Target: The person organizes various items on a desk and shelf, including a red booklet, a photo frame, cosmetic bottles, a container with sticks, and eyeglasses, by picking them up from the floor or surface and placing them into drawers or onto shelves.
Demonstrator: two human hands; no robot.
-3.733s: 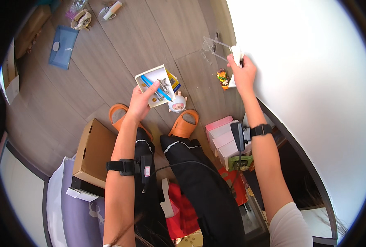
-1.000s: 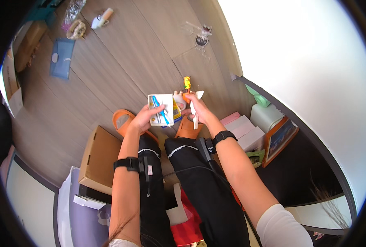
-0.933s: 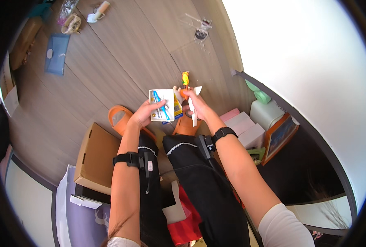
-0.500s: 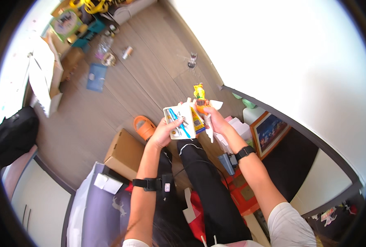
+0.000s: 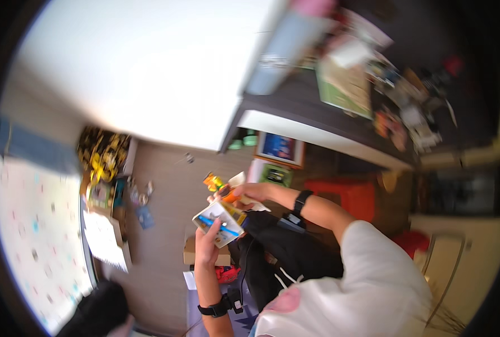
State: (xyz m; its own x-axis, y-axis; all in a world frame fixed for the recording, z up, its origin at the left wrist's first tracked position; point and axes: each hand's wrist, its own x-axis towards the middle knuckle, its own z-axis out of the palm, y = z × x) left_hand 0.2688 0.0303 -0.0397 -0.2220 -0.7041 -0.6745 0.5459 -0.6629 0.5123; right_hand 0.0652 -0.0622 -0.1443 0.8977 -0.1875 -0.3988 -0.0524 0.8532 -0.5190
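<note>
My left hand [image 5: 208, 242] grips a shallow white box [image 5: 222, 238] with the thumb over its open top. Inside lie a blue pen-like stick [image 5: 212, 222] and small items too blurred to name. My right hand [image 5: 249, 192] is closed round a small yellow-and-orange toy figure [image 5: 214, 183], its head end pointing away from me. White paper [image 5: 237, 179] sticks out beside the same hand. Between the two hands, partly behind the box, shows a yellow and dark-blue printed piece [image 5: 239, 217]. Both hands are close together above my lap.
To the right, a dark desk [image 5: 312, 92] carries papers and loose small things. Below it stand a framed picture [image 5: 280, 148] and a red-orange container [image 5: 345, 196]. A cardboard box [image 5: 191, 253] sits by my legs. Small items and a blue packet [image 5: 145, 218] lie on the floor.
My view has swung to the right, bringing the desk top into sight. Both hands still hold the same things, now lower in the picture and further left.
</note>
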